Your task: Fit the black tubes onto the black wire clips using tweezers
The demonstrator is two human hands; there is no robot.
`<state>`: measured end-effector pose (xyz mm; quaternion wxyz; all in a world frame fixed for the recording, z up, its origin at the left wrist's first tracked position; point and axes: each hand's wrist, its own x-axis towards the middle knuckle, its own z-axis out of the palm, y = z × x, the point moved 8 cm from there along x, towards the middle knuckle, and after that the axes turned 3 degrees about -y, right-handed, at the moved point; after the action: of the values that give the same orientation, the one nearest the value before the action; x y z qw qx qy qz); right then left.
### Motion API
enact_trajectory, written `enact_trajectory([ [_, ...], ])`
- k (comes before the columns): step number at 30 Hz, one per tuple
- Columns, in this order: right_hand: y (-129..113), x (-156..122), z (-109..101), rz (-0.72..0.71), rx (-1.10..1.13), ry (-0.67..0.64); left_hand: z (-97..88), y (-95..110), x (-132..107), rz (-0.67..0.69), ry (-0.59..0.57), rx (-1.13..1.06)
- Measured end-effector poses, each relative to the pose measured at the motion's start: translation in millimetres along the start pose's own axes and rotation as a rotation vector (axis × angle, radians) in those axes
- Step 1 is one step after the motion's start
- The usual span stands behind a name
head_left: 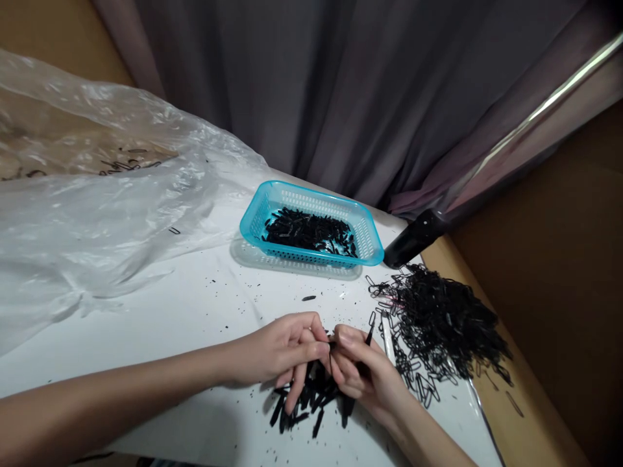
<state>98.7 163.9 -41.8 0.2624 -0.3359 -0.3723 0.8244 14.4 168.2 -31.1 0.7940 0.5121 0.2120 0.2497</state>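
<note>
My left hand and my right hand meet over a small pile of short black sticks on the white table. The left thumb and forefinger pinch a small black piece where the two hands touch. My right hand is closed on a thin black wire clip that sticks up past its fingers. A large tangled heap of black wire clips lies just right of my right hand. A turquoise plastic basket holding black pieces stands further back.
A big crumpled clear plastic bag covers the table's left side. Grey curtains hang behind. A black-handled metal bar leans in by the basket's right end. A brown wall borders the right; black crumbs dot the table.
</note>
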Motion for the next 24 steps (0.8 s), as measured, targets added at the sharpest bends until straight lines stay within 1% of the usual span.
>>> enact_trajectory([
  [2, 3, -1, 3, 0.059, 0.001, -0.051, 0.5, 0, -1, 0.008, -0.017, 0.002],
  [4, 2, -2, 5, 0.072, -0.026, -0.070, -0.8, -2, -2, -0.002, -0.003, 0.035],
  [9, -6, -4, -5, -0.007, -0.213, 0.055, -7.4, -6, -4, -0.042, 0.098, 0.133],
  [13, -9, -3, -13, -0.054, -0.294, 0.102, -7.6, -8, -3, -0.038, 0.103, 0.112],
  [16, -8, -3, -17, -0.044, -0.314, 0.137, -8.3, -7, -4, -0.033, 0.116, 0.093],
  [18, -8, -3, -16, -0.031, -0.305, 0.130, -6.3, -7, -5, -0.037, 0.099, 0.069],
  [21, -6, -3, -11, 0.003, -0.224, 0.086, 1.0, -7, -5, -0.067, 0.013, 0.026],
  [24, 0, -3, -7, 0.069, -0.107, 0.076, 7.2, -7, -5, -0.077, -0.068, -0.023],
])
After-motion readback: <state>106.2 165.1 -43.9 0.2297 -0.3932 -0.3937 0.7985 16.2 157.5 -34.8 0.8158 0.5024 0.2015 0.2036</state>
